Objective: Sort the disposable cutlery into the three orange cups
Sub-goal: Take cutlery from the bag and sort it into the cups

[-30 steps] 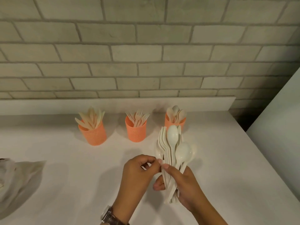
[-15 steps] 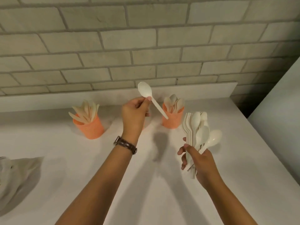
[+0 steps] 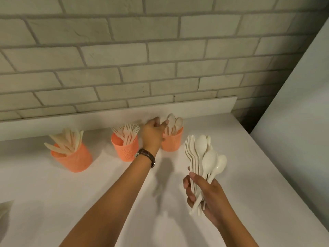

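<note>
Three orange cups stand in a row on the white counter. The left cup (image 3: 76,161) holds knives (image 3: 67,141), the middle cup (image 3: 124,150) forks (image 3: 127,132), the right cup (image 3: 173,143) spoons (image 3: 175,123). My left hand (image 3: 152,134) reaches over the right cup's left rim, and its fingertips pinch a white spoon (image 3: 162,120) among the spoon heads there. My right hand (image 3: 208,196) grips a mixed bundle of white forks and spoons (image 3: 201,157) by the handles, upright, in front of and right of the cups.
The counter (image 3: 89,202) ends at a low white ledge (image 3: 71,120) under a grey brick wall. A tall white panel (image 3: 293,122) borders the right edge. A pale cloth-like thing (image 3: 5,209) shows at the bottom left edge.
My left hand drew one spoon out of the bundle, carried it up and back, and now has it at the right cup. My right hand with the bundle shifted to the right.
</note>
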`<state>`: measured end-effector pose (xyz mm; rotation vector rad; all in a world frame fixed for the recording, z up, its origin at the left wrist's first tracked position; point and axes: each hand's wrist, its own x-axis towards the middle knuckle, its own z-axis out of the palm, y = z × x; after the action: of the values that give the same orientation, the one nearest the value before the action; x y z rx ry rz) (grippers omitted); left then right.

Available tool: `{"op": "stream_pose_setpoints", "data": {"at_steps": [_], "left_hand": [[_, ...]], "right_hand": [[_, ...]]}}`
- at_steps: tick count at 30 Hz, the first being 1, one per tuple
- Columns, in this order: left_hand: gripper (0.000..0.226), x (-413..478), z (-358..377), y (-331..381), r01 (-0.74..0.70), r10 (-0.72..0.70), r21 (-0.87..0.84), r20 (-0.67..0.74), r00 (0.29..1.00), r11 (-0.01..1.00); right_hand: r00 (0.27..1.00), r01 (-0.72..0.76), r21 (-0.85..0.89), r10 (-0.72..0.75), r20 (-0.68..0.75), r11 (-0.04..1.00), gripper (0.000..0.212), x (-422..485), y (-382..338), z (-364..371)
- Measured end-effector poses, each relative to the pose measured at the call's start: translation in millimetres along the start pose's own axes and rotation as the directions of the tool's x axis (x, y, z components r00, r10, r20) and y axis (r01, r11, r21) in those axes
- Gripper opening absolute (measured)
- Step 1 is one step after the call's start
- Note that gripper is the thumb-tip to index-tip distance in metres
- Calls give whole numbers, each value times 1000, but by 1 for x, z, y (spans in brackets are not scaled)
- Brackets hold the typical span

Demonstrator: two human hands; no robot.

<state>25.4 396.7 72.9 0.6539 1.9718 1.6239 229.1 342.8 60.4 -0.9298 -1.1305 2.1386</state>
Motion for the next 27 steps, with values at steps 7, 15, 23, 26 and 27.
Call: {"op": "stream_pose_setpoints", "data": {"at_steps": [7, 15, 23, 26, 27], "left_hand": [[7, -111, -50, -2, 42, -48, 26, 347, 937, 999], [11, -156, -71, -12, -70, 63, 30, 193, 979, 997], [22, -156, -88, -12, -42, 48, -29, 298, 953, 999], [23, -156, -91, -12, -21, 29, -29, 303, 952, 999], [22, -155, -92, -12, -17, 24, -26, 291, 956, 1000]], "right_hand": [[997, 15, -23, -13, 78, 1000, 11, -8, 1, 15], [985, 77, -160, -50, 165, 984, 26, -20, 16, 40], [971, 66, -157, -27, 238, 985, 26, -27, 21, 46], [976, 31, -115, -6, 216, 993, 27, -27, 21, 48], [978, 23, -101, -2, 207, 995, 29, -26, 21, 49]]}}
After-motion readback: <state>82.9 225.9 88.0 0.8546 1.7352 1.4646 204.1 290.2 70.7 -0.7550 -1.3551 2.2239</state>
